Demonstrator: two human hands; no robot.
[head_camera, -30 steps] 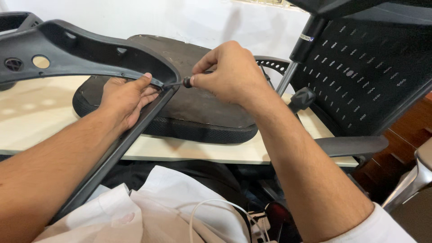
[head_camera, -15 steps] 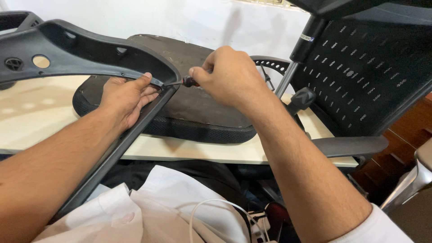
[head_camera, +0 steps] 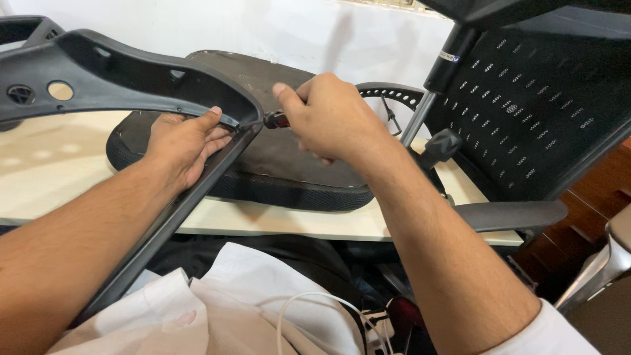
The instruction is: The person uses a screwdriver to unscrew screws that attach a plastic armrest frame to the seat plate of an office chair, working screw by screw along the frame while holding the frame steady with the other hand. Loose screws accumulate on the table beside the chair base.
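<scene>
Against the inner corner of the black plastic chair frame [head_camera: 131, 72], a screwdriver [head_camera: 276, 119] with a dark red-and-black handle is held by the right hand [head_camera: 328, 118]. Its fingers are closed around the handle, with the thumb raised along the top. Compared with a second ago, this hand has been rolled over the handle and brought slightly nearer the frame, while the tip has been kept at the same spot; a turning stroke on a fastener there is suggested, though the fastener itself cannot be made out. The frame is steadied by the left hand [head_camera: 187, 141], whose fingers are curled loosely under the frame's edge and whose thumb is pressed on top, unchanged in place. Beneath both hands a black seat cushion [head_camera: 276, 164] is laid upside down on the pale tabletop [head_camera: 59, 177], with a mesh chair back [head_camera: 526, 112] stood to the right.
</scene>
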